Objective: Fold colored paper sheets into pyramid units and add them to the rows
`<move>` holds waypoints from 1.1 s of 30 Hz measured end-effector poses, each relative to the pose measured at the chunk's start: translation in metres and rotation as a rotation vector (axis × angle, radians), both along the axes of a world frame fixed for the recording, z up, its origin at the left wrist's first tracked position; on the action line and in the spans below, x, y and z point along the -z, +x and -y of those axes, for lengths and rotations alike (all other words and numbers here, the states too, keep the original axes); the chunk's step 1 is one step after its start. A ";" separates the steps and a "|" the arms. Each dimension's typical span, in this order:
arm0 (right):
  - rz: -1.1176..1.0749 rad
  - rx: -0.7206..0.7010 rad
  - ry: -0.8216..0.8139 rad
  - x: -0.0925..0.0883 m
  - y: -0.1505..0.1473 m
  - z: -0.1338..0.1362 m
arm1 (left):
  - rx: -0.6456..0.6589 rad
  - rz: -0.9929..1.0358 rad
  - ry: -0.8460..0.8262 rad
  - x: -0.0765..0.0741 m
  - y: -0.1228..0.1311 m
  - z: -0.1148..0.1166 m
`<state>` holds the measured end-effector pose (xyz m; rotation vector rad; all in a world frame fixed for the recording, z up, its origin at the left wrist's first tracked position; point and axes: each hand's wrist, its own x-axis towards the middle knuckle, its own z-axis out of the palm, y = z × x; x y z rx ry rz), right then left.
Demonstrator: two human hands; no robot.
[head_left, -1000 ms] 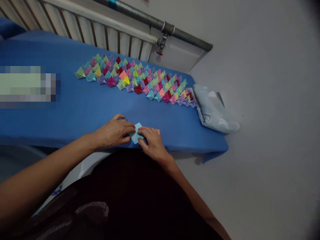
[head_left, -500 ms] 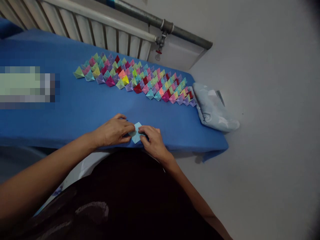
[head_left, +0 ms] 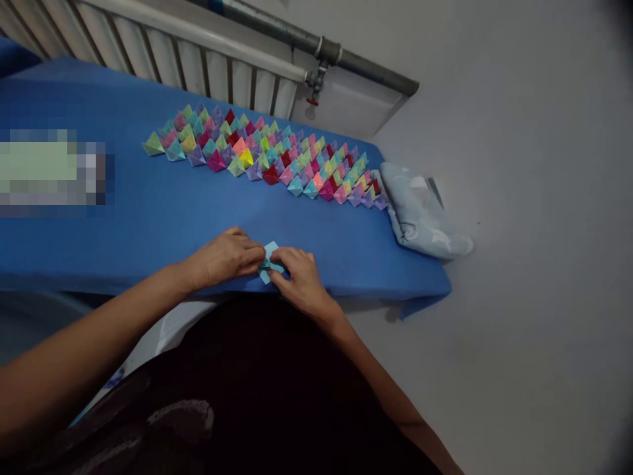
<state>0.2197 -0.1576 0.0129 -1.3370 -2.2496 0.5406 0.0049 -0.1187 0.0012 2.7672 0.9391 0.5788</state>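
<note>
A small light-blue paper piece (head_left: 270, 260) lies near the front edge of a blue-covered table (head_left: 148, 218). My left hand (head_left: 225, 258) and my right hand (head_left: 299, 280) meet over it, fingertips pinching and pressing the paper from both sides. Most of the paper is hidden under the fingers. Farther back, several folded paper shapes (head_left: 267, 157) in many colours stand in rows across the table.
A pale blue-grey cloth bundle (head_left: 420, 214) lies at the table's right end. A white radiator (head_left: 198, 59) and a grey pipe (head_left: 346, 59) run behind the table. A blurred patch (head_left: 49, 171) covers the left. Grey floor lies to the right.
My right fingers have slid left over the paper toward my left fingertips, and less of the paper shows now. The left hand has hardly moved.
</note>
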 end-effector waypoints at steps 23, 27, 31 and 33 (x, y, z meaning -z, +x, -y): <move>0.017 0.107 -0.002 0.008 -0.009 -0.006 | -0.107 0.049 -0.060 0.005 -0.002 0.007; -0.002 0.131 -0.003 0.009 -0.010 -0.007 | -0.157 0.033 -0.037 0.005 -0.001 0.008; 0.002 0.166 0.002 0.009 -0.012 -0.008 | -0.231 0.001 -0.051 0.001 0.002 0.011; 0.015 0.175 0.007 0.008 -0.013 -0.008 | -0.279 -0.010 -0.066 -0.001 0.005 0.012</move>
